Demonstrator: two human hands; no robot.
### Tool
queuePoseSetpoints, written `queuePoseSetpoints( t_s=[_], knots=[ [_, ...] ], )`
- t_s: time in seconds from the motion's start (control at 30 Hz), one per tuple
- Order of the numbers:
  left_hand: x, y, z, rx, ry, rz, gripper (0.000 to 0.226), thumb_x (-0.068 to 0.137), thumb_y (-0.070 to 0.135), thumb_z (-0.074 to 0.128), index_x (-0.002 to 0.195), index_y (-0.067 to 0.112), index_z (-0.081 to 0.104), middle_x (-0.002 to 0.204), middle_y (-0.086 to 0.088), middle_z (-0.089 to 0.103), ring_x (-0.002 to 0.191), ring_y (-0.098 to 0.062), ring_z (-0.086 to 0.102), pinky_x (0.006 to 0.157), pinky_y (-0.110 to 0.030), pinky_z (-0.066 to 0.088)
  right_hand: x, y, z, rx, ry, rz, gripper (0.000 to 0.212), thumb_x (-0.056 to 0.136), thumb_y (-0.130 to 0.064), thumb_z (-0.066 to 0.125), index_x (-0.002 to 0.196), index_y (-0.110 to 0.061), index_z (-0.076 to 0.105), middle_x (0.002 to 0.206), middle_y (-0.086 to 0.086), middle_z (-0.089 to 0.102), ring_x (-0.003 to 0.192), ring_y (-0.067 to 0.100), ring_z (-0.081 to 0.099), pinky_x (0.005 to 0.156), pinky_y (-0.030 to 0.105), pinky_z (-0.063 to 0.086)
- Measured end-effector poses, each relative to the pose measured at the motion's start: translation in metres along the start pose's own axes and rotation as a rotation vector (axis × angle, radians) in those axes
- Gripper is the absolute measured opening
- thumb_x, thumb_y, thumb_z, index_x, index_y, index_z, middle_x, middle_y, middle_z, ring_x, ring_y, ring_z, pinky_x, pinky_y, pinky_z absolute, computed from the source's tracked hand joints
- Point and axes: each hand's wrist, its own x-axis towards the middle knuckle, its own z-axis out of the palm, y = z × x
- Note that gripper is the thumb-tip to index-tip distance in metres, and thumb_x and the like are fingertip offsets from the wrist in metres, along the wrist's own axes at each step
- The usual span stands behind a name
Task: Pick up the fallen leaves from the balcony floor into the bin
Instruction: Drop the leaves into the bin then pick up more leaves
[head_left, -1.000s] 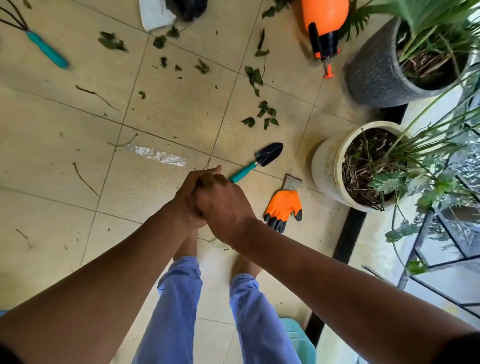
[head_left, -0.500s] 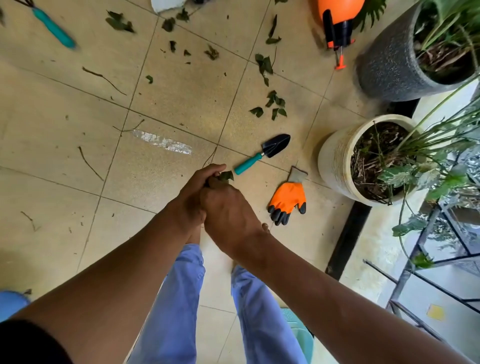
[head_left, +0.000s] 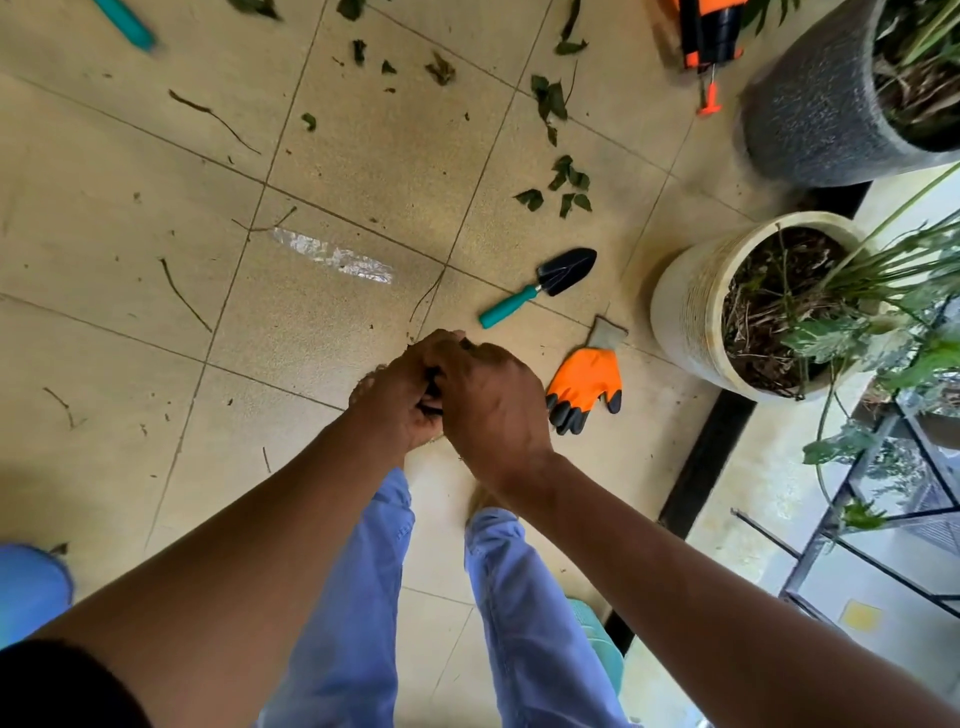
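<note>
floor (head_left: 363, 171): matt speckled beige tile | trowel (head_left: 540, 287): glossy black blade, smooth teal handle | glove (head_left: 587, 382): orange rubbery coating, grey knit cuff | grey pot (head_left: 810, 114): rough

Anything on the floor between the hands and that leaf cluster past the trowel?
Partly. The teal-handled black trowel lies on the tiles between the joined hands and the scattered green leaves. Nothing else visibly blocks the way.
</note>
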Motion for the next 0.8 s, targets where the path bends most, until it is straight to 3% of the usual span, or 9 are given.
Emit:
queuePoseSetpoints(
  t_s=[0.07,0.17,0.3,0.37,0.43,0.53,0.6,0.7,0.8],
  knots=[
    [0.003,-0.005,-0.006,-0.059,-0.042,0.003,0.052,0.1,0.03,0.056,0.049,0.023,0.049,0.041,0.007,0.037,0.033,-0.005,0.036,0.037,-0.017,0.03,0.002,-0.002,0.004,0.073,0.011,-0.002,0.027,0.069,0.006,0.069,0.087,-0.013,0.07,0.063,0.003,0.059,0.062,0.022,0.05,0.051,0.027,0.031],
    [0.006,-0.003,-0.016,-0.046,-0.024,0.029,0.041,0.089,0.033,0.069,0.061,0.025,0.04,0.048,0.006,0.036,0.043,-0.007,0.04,0.049,-0.019,0.037,0.002,-0.006,0.011,0.232,0.024,-0.028,0.025,0.07,0.007,0.054,0.087,-0.009,0.064,0.07,0.006,0.061,0.062,0.026,0.055,0.052,0.034,0.044],
    [0.007,0.002,-0.014,0.041,0.025,0.076,0.038,0.091,0.023,0.061,0.056,0.022,0.047,0.057,0.001,0.033,0.062,-0.01,0.029,0.06,-0.023,0.025,0.004,-0.005,0.016,0.427,0.07,0.037,0.025,0.071,0.006,0.045,0.089,-0.01,0.051,0.078,0.005,0.058,0.064,0.026,0.054,0.057,0.043,0.049],
    [0.007,0.004,-0.013,0.065,-0.012,0.048,0.049,0.093,0.024,0.059,0.044,0.022,0.053,0.053,0.002,0.036,0.058,-0.009,0.028,0.059,-0.024,0.016,0.006,-0.001,0.018,0.479,0.069,0.095,0.028,0.07,0.007,0.048,0.089,-0.013,0.05,0.075,0.0,0.059,0.064,0.023,0.056,0.058,0.044,0.051],
    [0.003,0.005,-0.01,0.076,-0.055,0.041,0.063,0.099,0.02,0.051,0.036,0.019,0.051,0.041,0.006,0.037,0.04,-0.004,0.029,0.046,-0.019,0.013,0.009,0.002,0.019,0.48,0.061,0.172,0.029,0.072,0.003,0.054,0.088,-0.02,0.051,0.074,-0.006,0.062,0.065,0.02,0.06,0.06,0.043,0.053],
    [-0.006,0.005,-0.005,0.037,-0.054,0.039,0.068,0.1,0.015,0.045,0.032,0.018,0.05,0.037,0.007,0.042,0.027,-0.003,0.03,0.039,-0.015,0.009,0.011,0.005,0.018,0.468,0.043,0.252,0.024,0.073,-0.008,0.062,0.082,-0.03,0.056,0.074,-0.013,0.066,0.071,0.013,0.065,0.064,0.039,0.055],
    [-0.006,0.006,-0.004,-0.011,-0.003,0.043,0.067,0.099,0.014,0.046,0.032,0.02,0.044,0.036,0.007,0.038,0.028,-0.003,0.029,0.042,-0.016,0.011,0.01,0.005,0.018,0.344,0.05,0.163,0.018,0.074,-0.012,0.062,0.083,-0.028,0.06,0.071,-0.01,0.066,0.066,0.017,0.065,0.06,0.037,0.054],
    [0.0,0.007,-0.007,-0.045,0.042,-0.016,0.058,0.099,0.025,0.054,0.045,0.024,0.032,0.039,0.007,0.027,0.031,-0.008,0.029,0.041,-0.017,0.028,0.005,0.0,0.021,-0.037,0.036,-0.117,0.026,0.076,-0.008,0.057,0.1,-0.014,0.065,0.064,-0.003,0.059,0.048,0.027,0.052,0.046,0.032,0.045],
    [0.007,0.007,-0.02,-0.146,-0.005,-0.067,0.057,0.099,0.033,0.055,0.047,0.023,0.036,0.043,0.008,0.029,0.035,-0.009,0.035,0.047,-0.021,0.035,-0.001,-0.008,0.027,-0.15,-0.096,-0.208,0.043,0.08,-0.003,0.059,0.122,-0.006,0.06,0.078,0.002,0.063,0.049,0.028,0.053,0.045,0.029,0.035]
  ],
)
